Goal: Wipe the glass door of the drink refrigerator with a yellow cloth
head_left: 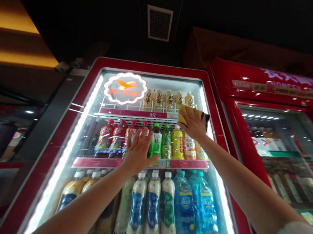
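A red-framed drinks fridge (152, 67) stands in front of me, its glass door (171, 82) lit by white strips down both sides. My left hand (137, 153) lies flat on the glass with its fingers spread, over the middle row of bottles. Higher and to the right, my right hand (194, 126) presses a yellow and black cloth (182, 115) against the door, near the right light strip. Part of the cloth is hidden under the palm and fingers. Behind the glass, red-capped bottles (106, 137) and a green tea bottle (155, 145) stand close to my left hand.
White-capped bottles (138, 207) and blue drink bottles (184, 207) fill the lower shelf. A glowing round sign (125, 88) shows at the door's upper left. Another red fridge (254, 84) adjoins on the right. A vent (159, 23) is in the dark ceiling.
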`<state>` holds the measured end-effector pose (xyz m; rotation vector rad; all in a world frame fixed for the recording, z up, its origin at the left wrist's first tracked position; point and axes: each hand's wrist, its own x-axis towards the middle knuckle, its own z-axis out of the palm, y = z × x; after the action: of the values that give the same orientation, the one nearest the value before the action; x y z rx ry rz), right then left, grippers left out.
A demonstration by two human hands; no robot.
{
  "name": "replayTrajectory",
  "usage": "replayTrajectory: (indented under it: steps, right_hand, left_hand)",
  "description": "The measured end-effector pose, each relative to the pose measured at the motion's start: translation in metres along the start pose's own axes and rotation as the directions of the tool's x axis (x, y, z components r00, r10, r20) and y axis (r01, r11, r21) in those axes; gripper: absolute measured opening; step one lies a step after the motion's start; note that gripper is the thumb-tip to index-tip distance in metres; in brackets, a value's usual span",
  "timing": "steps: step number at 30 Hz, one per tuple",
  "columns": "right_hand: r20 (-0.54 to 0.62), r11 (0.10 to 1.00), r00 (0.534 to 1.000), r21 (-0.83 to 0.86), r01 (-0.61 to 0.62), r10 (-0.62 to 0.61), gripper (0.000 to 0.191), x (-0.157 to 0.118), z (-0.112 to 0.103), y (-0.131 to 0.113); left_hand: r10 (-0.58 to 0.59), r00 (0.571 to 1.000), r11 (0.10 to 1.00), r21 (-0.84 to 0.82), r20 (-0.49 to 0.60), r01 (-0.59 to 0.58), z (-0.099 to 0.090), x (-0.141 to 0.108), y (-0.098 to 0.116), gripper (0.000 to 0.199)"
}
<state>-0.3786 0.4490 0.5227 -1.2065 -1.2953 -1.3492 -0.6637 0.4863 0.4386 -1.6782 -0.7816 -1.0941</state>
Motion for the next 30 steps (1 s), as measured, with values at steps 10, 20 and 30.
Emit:
replayTrajectory:
  steps: [10, 20, 30]
  right_hand:
    - [0.046, 0.926, 0.929, 0.107, 0.362, -0.368, 0.055, -0.049, -0.005, -0.020]
    - [0.066, 0.992, 0.997, 0.123, 0.025, -0.033, 0.061, 0.012, -0.001, -0.115]
    - [0.047, 0.995, 0.998, 0.098, 0.030, -0.035, 0.056, 0.008, 0.000, -0.108]
  left_hand:
    - [0.003, 1.000, 1.000, 0.008, 0.013, -0.003, -0.005, -0.003, -0.002, 0.093]
    - [0.085, 0.990, 0.996, -0.020, -0.113, -0.088, 0.000, -0.018, -0.041, 0.086]
    - [0.097, 0.983, 0.995, 0.013, -0.153, -0.096, -0.017, -0.052, -0.105, 0.084]
